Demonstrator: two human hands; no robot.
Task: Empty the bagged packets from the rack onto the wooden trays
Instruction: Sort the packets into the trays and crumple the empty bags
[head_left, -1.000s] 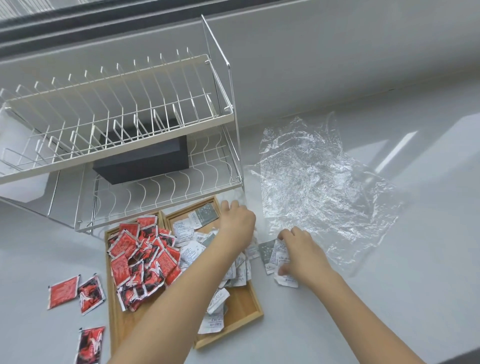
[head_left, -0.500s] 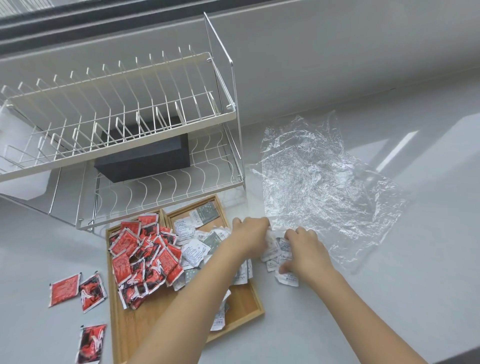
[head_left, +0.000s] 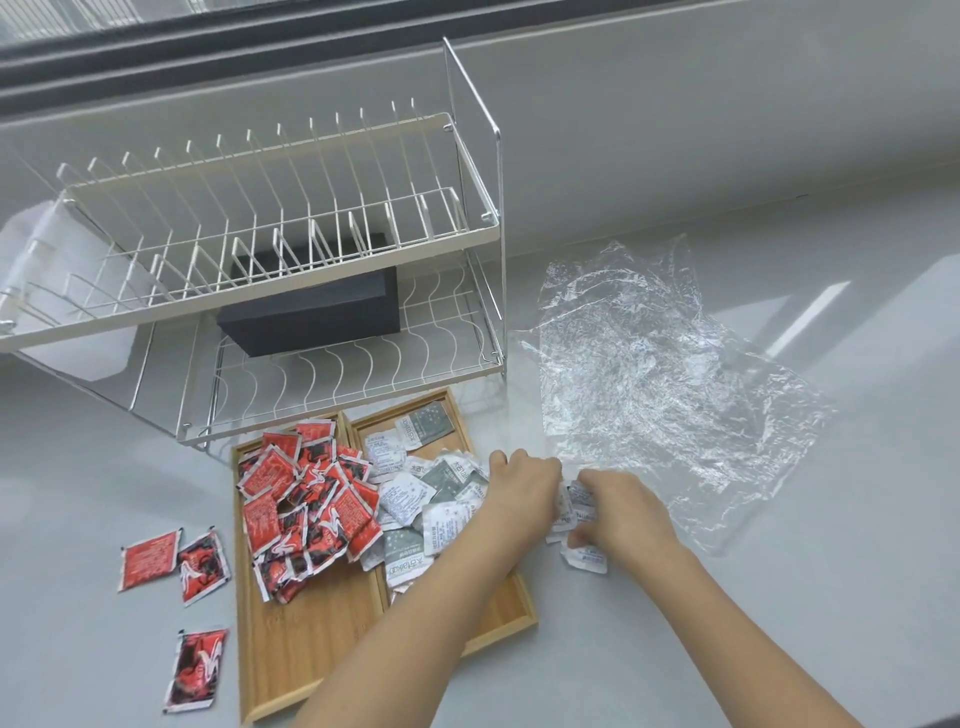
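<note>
Nearest, three red packets (head_left: 174, 561) lie loose on the bench (head_left: 779, 597) at 8 o'clock of the trays (head_left: 291, 654); the left hand (head_left: 522, 493) and right hand (head_left: 621, 514) meet just off the right tray's edge, fingers curled round white packets (head_left: 584, 556). Judged, this is gathering spilled strays; next they need lifting toward 9 o'clock onto the white pile (head_left: 415, 499); further off lie the emptied bag (head_left: 649, 374) at 1 o'clock and the rack (head_left: 291, 249) at 11.
</note>
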